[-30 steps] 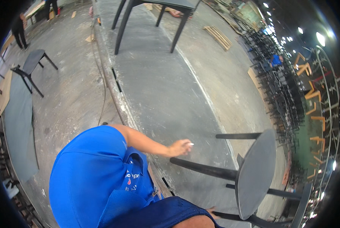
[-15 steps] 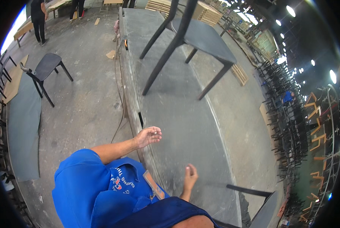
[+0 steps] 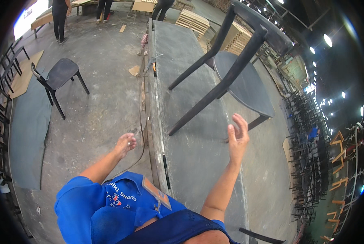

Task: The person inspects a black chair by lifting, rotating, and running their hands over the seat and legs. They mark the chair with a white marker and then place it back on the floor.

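Note:
A black chair (image 3: pixel 247 81) lies tipped on the long grey workbench (image 3: pixel 194 146), its legs slanting up to the right and its round seat facing me. My right hand (image 3: pixel 238 136) is raised with fingers apart, close to the seat's lower edge and one leg end, holding nothing. My left hand (image 3: pixel 126 143) hangs over the floor left of the bench, fingers loosely curled; whether it grips something small I cannot tell. My blue shirt fills the bottom of the view.
Another black chair (image 3: pixel 58 75) stands upright on the concrete floor at left. A dark mat (image 3: pixel 27 134) lies beside it. People (image 3: pixel 60 16) stand at the back near stacked wooden boards (image 3: pixel 194 18). Stacked chair frames (image 3: pixel 316 162) crowd the right side.
My view has swung up the bench. The tipped chair is now nearer and larger. My right hand has risen from low on the bench toward its seat; my left hand stays out over the floor.

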The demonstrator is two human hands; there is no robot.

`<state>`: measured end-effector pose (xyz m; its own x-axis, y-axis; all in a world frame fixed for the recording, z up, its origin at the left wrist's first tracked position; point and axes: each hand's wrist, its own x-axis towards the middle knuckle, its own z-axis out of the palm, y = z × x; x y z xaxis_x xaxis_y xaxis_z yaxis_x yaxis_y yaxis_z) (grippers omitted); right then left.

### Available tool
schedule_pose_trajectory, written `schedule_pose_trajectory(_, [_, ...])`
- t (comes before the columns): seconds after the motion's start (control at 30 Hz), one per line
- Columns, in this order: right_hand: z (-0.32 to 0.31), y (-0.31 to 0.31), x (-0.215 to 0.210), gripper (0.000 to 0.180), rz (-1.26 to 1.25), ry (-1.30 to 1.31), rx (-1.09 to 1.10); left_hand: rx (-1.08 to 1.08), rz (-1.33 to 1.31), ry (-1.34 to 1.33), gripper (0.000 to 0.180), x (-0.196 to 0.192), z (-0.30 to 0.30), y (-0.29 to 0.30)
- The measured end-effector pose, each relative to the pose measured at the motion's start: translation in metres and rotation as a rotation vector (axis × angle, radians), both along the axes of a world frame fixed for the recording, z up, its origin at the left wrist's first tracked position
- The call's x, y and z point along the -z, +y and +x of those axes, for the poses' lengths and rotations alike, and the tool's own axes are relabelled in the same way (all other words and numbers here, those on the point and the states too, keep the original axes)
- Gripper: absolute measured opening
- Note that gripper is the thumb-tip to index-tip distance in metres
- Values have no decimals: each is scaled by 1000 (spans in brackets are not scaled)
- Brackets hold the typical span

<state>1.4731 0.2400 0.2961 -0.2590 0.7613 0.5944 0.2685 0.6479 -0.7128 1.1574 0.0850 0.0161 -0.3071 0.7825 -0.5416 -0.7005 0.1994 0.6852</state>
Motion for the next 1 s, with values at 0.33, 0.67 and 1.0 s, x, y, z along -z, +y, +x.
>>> schedule_pose_trajectory(0.33, [-46, 9, 30, 31, -217, 62, -205, 8, 313, 23, 26, -18, 10, 4])
schedule_pose_trajectory(0.67, [-118, -10, 118, 31, -615, -52, -504, 493, 611, 383, 41, -110, 13, 43])
schedule_pose_trajectory(1.0, [-210, 54, 183, 18, -896, 310, -94, 998, 626, 135, 55, -92, -68, 203])
